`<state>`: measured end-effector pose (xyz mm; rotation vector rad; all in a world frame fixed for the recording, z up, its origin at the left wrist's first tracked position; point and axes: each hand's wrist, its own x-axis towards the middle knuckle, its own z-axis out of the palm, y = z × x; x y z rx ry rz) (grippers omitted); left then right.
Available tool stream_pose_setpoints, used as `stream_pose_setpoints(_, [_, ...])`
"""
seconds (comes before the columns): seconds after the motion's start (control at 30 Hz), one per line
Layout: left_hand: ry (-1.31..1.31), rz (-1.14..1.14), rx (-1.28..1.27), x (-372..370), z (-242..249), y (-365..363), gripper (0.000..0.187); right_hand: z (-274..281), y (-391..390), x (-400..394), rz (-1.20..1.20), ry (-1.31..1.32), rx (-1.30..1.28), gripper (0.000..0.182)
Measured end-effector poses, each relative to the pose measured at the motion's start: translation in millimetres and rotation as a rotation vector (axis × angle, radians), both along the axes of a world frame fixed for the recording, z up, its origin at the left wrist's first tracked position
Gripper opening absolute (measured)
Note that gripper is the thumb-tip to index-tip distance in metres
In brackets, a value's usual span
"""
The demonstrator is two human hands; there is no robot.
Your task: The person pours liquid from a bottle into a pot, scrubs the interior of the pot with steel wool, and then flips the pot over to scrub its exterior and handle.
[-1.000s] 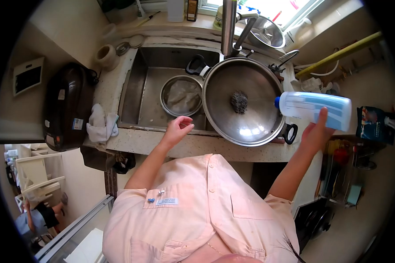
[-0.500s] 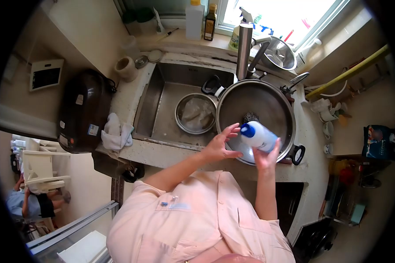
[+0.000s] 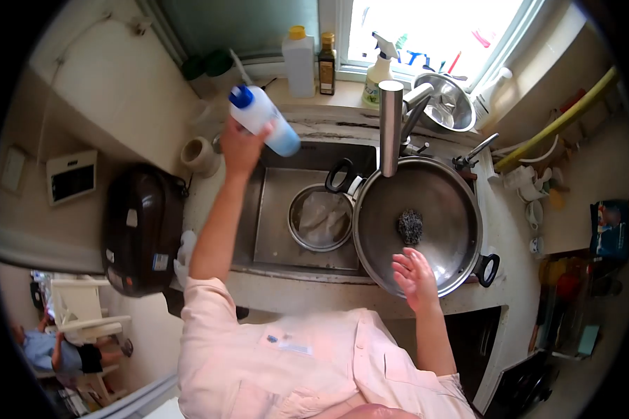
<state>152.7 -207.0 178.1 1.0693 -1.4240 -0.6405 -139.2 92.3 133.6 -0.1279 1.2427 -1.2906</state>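
Observation:
My left hand [image 3: 244, 143] grips a white bottle with a blue cap [image 3: 276, 131], tilted above the back left corner of the sink [image 3: 272, 209]. Over the near edge of a large steel pan [image 3: 381, 220] is my right hand [image 3: 416, 278], its fingers partly curled and nothing visible in them. A steel wool scrubber [image 3: 410, 227] lies in the pan, just beyond my right fingertips. Left of the pan, a smaller round pot [image 3: 297, 234] with what looks like a clear plastic bag inside stands in the sink.
The faucet [image 3: 390, 129] rises behind the pan. A steel bowl [image 3: 468, 115], a spray bottle [image 3: 377, 77] and other bottles line the window ledge. A dark appliance [image 3: 143, 230] stands left. Another person [image 3: 52, 353] sits at the lower left.
The bottle has moved from above the pan to the back left, now in my left hand alone. My right hand has let go of it and is lower, over the pan's near edge.

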Motion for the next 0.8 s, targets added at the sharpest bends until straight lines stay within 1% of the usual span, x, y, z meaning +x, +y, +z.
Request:
stream_pose_setpoints(0.07, [-0.033,0.046,-0.010,14,-11,-72,0.055,-14,11,-11,-0.151,-0.010,0.057,0.026])
stream_pose_setpoints(0.13, [-0.092,0.061,-0.064,19,-17,-129,0.059,-18,23,-14,-0.212,0.025,0.088,0.023])
stream_pose_setpoints(0.2, [-0.369,0.206,-0.070,28,-37,-187,0.065,-19,31,-14,-0.252,0.079,0.116,0.021])
stream_pose_setpoints(0.27, [-0.395,0.293,0.001,18,-47,-224,0.069,-16,38,-12,-0.273,0.145,0.151,0.021])
stream_pose_setpoints(0.33, [-0.285,0.215,-0.017,17,-74,-270,0.069,-14,37,-14,-0.226,0.285,0.169,0.019])
stream_pose_setpoints(0.37, [-0.293,0.188,-0.012,16,-84,-283,0.069,-13,33,-15,-0.208,0.371,0.186,0.019])
stream_pose_setpoints(0.4, [-0.300,0.168,-0.010,11,-85,-288,0.070,-12,29,-16,-0.182,0.456,0.200,0.019])
stream_pose_setpoints(0.5, [-0.346,0.249,0.000,-3,-86,-292,0.073,-13,8,-22,-0.110,0.654,0.171,0.019])
stream_pose_setpoints(0.57, [-0.307,0.173,-0.001,-2,-92,-297,0.075,-22,-7,-28,-0.007,0.796,0.134,0.023])
stream_pose_setpoints(0.67, [-0.242,0.005,-0.020,12,-107,-299,0.073,-24,-40,-31,0.197,1.172,0.091,0.033])
stream_pose_setpoints(0.7, [-0.213,-0.064,-0.028,14,-110,-297,0.072,-31,-50,-34,0.252,1.337,0.064,0.036])
stream_pose_setpoints(0.77, [-0.306,0.091,-0.085,16,-116,-280,0.066,-58,-66,-43,0.369,1.671,0.008,0.043])
stream_pose_setpoints(0.8, [-0.353,0.169,-0.114,15,-116,-262,0.063,-70,-73,-46,0.383,1.710,0.028,0.045])
